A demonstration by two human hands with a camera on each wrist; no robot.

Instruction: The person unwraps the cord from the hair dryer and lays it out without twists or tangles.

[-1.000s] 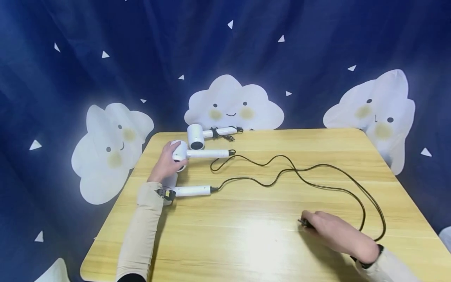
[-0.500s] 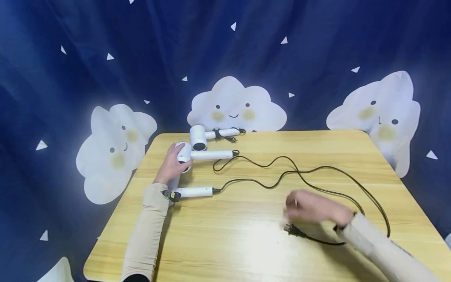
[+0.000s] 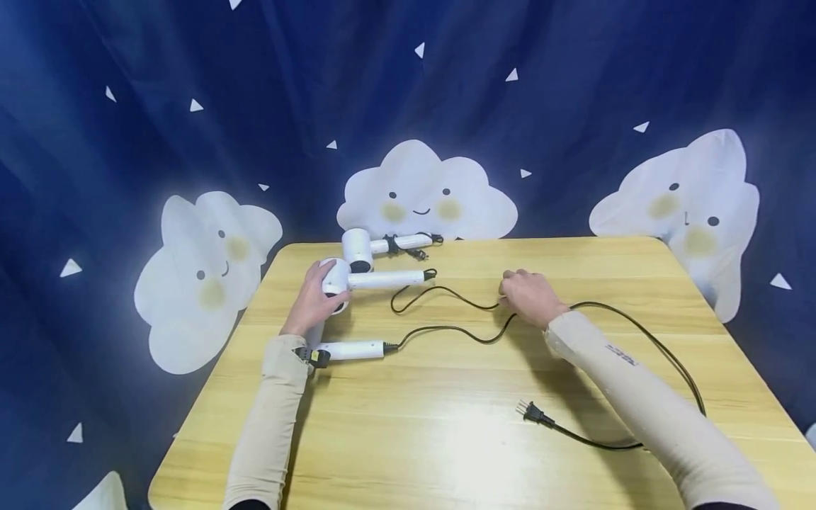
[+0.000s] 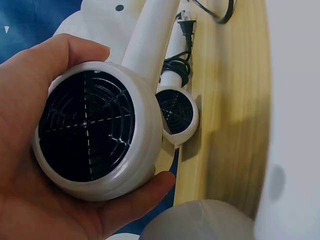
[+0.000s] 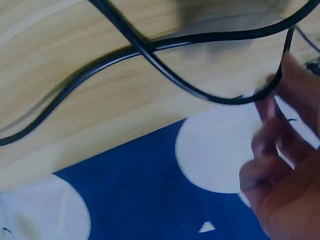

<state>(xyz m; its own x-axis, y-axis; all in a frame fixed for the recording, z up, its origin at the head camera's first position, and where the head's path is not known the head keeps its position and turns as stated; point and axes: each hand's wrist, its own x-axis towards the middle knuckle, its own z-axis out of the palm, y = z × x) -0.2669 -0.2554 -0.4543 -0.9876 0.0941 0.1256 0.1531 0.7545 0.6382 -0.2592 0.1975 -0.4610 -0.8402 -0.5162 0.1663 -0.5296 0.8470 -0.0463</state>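
Observation:
My left hand (image 3: 312,303) grips the round head of a white hair dryer (image 3: 385,280), whose handle points right. In the left wrist view, thumb and fingers wrap its head around the black grille (image 4: 86,125). Toward the back right, my right hand (image 3: 532,296) pinches a black power cord (image 5: 220,99) between thumb and finger, slightly above the table. This cord appears to come from the held dryer. Nearer the front lies another hair dryer (image 3: 353,350), its head partly hidden by my left forearm; its cord (image 3: 446,328) passes near my right hand.
A third hair dryer (image 3: 357,248) lies at the back edge of the wooden table (image 3: 433,453), its cord wound around the handle. A two-pin plug (image 3: 534,412) rests beside my right forearm, with its cord looping right. A blue curtain (image 3: 459,85) with clouds hangs behind.
My right hand has let go of the plug, leaving it on the table, and has moved back and left to pinch the cord. The left hand keeps its grip on the hair dryer.

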